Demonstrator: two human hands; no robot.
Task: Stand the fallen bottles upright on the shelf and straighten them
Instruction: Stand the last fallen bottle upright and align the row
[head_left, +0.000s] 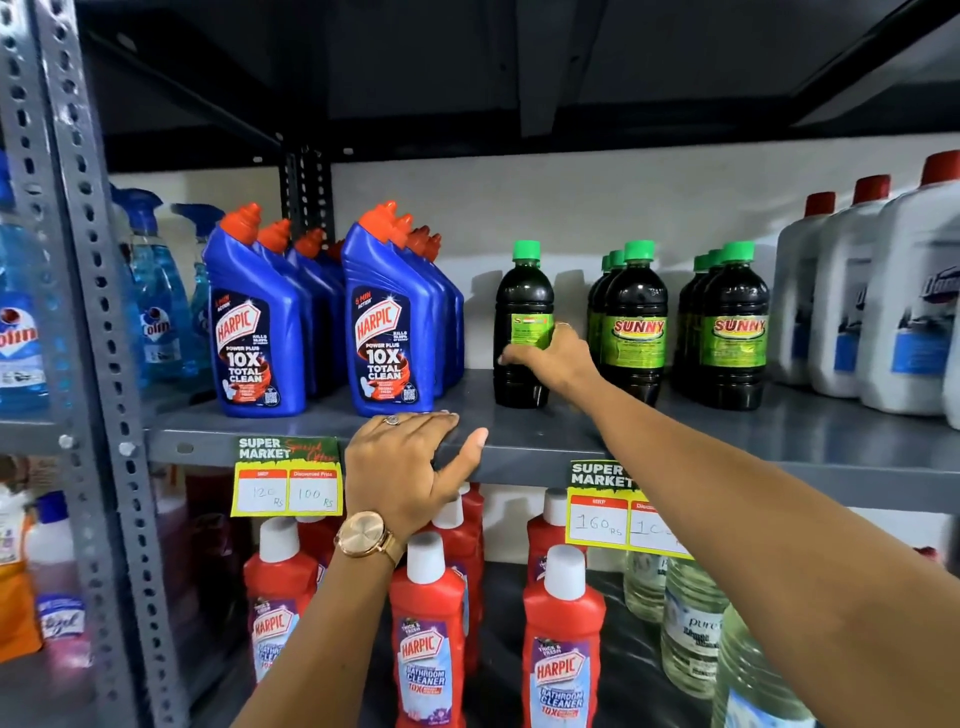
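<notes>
A dark bottle with a green cap and green label (521, 306) stands upright on the grey shelf (519, 431), alone, left of two rows of the same Sunny bottles (634, 322) (732, 327). My right hand (556, 358) is wrapped around its lower label from the right side. My left hand (405, 462), with a ring and a watch on the wrist, rests on the shelf's front edge with fingers spread, holding nothing. No bottle lies fallen in view.
Two rows of blue Harpic bottles (389, 332) stand left of the dark bottle. White jugs with red caps (841, 301) fill the right end. Blue spray bottles (156, 306) stand far left. Red Harpic bottles (426, 639) and price tags (288, 483) sit below.
</notes>
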